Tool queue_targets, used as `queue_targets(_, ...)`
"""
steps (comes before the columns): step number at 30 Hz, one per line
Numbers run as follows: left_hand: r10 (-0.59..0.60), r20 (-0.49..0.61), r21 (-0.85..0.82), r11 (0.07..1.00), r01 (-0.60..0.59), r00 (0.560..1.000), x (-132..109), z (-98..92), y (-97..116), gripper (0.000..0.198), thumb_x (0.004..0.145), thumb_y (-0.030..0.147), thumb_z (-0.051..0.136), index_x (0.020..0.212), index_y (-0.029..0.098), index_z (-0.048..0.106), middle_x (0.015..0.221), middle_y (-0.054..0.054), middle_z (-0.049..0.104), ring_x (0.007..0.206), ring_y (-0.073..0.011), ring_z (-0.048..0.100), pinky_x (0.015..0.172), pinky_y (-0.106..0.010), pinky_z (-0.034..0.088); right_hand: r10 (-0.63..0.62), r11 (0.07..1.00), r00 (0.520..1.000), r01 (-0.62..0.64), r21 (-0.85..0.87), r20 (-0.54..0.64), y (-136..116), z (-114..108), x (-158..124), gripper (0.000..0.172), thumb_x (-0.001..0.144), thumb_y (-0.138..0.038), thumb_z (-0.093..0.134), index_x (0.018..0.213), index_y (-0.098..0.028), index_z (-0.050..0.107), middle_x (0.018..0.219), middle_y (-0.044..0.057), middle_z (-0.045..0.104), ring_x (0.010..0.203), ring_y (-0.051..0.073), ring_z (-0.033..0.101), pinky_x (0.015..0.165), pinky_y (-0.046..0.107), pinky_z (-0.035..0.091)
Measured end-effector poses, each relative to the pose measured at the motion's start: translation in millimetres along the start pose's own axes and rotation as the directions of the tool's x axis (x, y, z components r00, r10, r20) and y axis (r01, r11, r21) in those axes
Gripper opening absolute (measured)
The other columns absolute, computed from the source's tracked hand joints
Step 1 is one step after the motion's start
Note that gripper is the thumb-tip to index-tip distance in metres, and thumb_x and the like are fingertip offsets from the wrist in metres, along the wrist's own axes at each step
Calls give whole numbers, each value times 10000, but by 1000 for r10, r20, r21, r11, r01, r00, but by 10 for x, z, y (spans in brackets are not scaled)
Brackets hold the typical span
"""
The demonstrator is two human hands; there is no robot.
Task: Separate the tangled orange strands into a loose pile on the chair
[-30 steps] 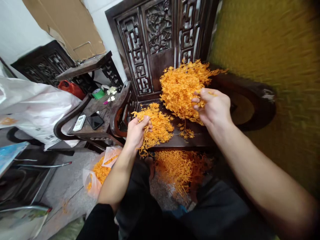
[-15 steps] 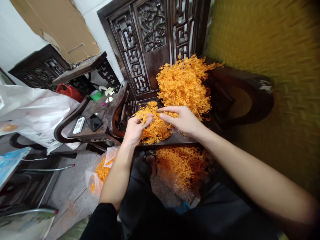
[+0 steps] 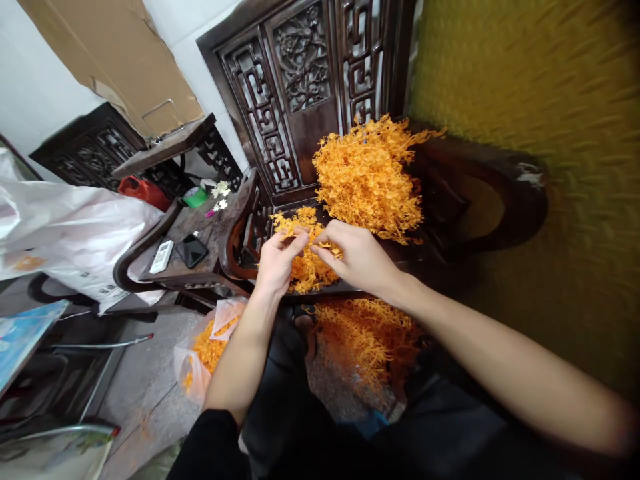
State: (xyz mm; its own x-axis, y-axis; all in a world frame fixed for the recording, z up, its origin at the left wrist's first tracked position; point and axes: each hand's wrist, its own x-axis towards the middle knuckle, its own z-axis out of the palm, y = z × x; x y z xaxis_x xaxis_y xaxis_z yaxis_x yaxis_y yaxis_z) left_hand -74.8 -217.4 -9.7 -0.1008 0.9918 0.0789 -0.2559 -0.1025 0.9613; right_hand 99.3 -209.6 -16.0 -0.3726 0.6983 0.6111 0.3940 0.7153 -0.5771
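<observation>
My left hand (image 3: 277, 261) is closed in a pinch, thumb against fingers, with a bit of orange stringy strands at its fingertips. My right hand (image 3: 361, 259) faces it a short gap away, thumb and index finger bent together. Whatever may be between its fingertips is too small to make out. Under both hands lies a small pile of orange strands (image 3: 310, 275) on the dark wooden chair seat. Just behind the right hand stands a larger, tangled orange heap (image 3: 367, 183), thin and branching, against the carved backrest (image 3: 314, 133).
More orange strands (image 3: 370, 333) hang or lie below the seat edge, between my legs. A pale plastic bag (image 3: 193, 367) with orange pieces sits on the floor. On the left side table are a black phone (image 3: 192, 250), a white device (image 3: 161, 257) and green tape (image 3: 195, 196).
My right hand has drawn in its outstretched fingers and sits slightly lower. The orange strands that lay along its fingers no longer show there. The view has shifted a little.
</observation>
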Motion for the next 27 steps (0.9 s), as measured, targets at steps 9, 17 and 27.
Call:
queue_targets(9, 127, -83, 224, 969, -105, 988, 243, -230, 9, 391, 695, 439, 926, 829, 149, 701, 703, 9, 684, 575, -79, 556, 556, -201, 374, 1, 936, 986, -60, 348, 168, -373, -128, -58, 111, 910, -176, 629, 807, -208, 606, 1025, 61, 763, 958, 209, 711, 889, 362, 528)
queue_targets(17, -109, 273, 264, 964, 34, 956, -67, -109, 64, 464, 862, 588, 767, 803, 128, 752, 590, 9, 565, 526, -67, 428, 545, -214, 326, 223, 927, 974, -202, 314, -30, -11, -347, 69, 262, 950, -348, 671, 1154, -211, 759, 1067, 71, 773, 1018, 246, 710, 929, 431, 550)
queue_targets(27, -168, 261, 9, 985, 172, 950, -122, -114, 179, 400, 801, 412, 837, 611, 130, 627, 448, 102, 232, 418, -24, 174, 456, -200, 150, 145, 986, 849, -81, 145, -508, 124, -483, 150, 146, 999, -298, 606, 892, -202, 629, 964, 75, 694, 741, 165, 632, 668, 322, 493)
